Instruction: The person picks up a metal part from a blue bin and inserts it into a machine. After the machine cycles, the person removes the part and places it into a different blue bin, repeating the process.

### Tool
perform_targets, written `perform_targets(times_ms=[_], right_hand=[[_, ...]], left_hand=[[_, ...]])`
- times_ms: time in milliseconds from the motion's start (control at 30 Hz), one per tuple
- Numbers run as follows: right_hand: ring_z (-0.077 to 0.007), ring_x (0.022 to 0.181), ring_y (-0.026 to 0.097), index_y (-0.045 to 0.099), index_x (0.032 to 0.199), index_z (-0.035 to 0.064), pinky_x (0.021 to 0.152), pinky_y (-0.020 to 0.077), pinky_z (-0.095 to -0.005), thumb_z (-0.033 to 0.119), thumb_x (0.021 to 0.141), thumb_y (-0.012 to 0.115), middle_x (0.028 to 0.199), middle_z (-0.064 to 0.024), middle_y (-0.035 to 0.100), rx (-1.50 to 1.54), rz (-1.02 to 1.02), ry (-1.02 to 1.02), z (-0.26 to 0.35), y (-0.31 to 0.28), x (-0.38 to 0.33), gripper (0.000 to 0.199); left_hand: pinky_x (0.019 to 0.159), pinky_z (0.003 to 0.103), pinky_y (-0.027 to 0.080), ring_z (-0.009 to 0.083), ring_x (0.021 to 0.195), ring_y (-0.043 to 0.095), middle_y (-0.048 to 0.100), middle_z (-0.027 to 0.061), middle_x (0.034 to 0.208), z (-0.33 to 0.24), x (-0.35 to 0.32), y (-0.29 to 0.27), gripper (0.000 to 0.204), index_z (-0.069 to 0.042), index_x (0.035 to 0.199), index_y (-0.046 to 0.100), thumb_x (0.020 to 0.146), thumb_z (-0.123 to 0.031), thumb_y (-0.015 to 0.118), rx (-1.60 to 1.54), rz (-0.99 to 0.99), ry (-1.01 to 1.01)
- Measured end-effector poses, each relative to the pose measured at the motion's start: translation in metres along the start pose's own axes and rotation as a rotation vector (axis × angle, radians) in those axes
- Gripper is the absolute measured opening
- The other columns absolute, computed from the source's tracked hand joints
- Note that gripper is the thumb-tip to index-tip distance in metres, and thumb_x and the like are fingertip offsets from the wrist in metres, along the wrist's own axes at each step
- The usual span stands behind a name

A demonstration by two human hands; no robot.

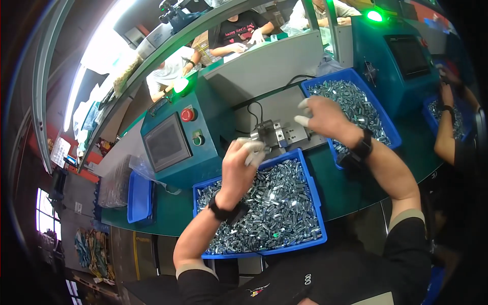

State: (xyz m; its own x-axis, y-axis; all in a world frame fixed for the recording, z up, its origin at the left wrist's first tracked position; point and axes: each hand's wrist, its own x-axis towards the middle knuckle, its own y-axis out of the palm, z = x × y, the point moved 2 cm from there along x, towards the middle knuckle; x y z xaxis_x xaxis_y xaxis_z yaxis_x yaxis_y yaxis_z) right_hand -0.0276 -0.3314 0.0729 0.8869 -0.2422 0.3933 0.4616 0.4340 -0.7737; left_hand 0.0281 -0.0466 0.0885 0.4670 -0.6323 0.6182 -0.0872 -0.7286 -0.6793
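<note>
My left hand [238, 163], with white finger covers, reaches over the near tray to the left side of a small metal fixture [269, 134]. Its fingers are curled together, and whatever they may grip is too small to make out. To the right of the fixture is my right hand [328, 119], its covered thumb and forefinger apart with nothing visible between them. It hovers by the left edge of the far blue tray [380, 113], which is full of small metal parts [351, 96]. More such parts [274, 203] fill the near blue tray [316, 195] below my left hand.
A green machine [203, 122] with a screen and red button stands left of the fixture, another green machine [391, 61] at the far right. Blue trays [140, 198] sit at the left table edge. Beyond a grey partition [269, 61] several people work; another person's arm [445, 124] shows at right.
</note>
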Motion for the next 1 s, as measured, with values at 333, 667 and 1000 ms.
perform_targets(times_ms=[333, 667, 1000], right_hand=[[-0.034, 0.09, 0.079, 0.078, 0.112, -0.0013, 0.082, 0.0612, -0.0398, 0.031, 0.091, 0.079, 0.1, -0.0213, 0.079, 0.362, -0.032, -0.004, -0.021, 0.048, 0.027, 0.038], [-0.0356, 0.089, 0.077, 0.081, 0.105, 0.0034, 0.083, 0.0594, -0.0422, 0.033, 0.09, 0.079, 0.095, -0.0185, 0.079, 0.485, 0.027, 0.037, -0.032, 0.069, 0.018, 0.033], [-0.0297, 0.086, 0.077, 0.081, 0.111, 0.0035, 0.082, 0.0585, -0.0387, 0.027, 0.091, 0.077, 0.095, -0.0167, 0.08, 0.536, 0.247, -0.047, -0.019, 0.07, 0.011, 0.031]], left_hand=[[0.074, 0.04, 0.052, 0.0285, 0.085, 0.063, 0.066, 0.0104, 0.087, 0.046, 0.051, 0.081, 0.017, -0.006, 0.102, 0.077, 0.086, -0.007, 0.083, 0.091, 0.125, -0.049], [0.079, 0.043, 0.049, 0.0324, 0.086, 0.061, 0.065, 0.0105, 0.086, 0.052, 0.052, 0.081, 0.012, -0.007, 0.098, 0.076, 0.087, -0.009, 0.08, 0.203, 0.153, 0.049], [0.088, 0.045, 0.051, 0.0319, 0.091, 0.063, 0.065, 0.0095, 0.087, 0.047, 0.046, 0.073, 0.016, -0.008, 0.103, 0.077, 0.088, -0.007, 0.075, 0.351, 0.238, 0.182]])
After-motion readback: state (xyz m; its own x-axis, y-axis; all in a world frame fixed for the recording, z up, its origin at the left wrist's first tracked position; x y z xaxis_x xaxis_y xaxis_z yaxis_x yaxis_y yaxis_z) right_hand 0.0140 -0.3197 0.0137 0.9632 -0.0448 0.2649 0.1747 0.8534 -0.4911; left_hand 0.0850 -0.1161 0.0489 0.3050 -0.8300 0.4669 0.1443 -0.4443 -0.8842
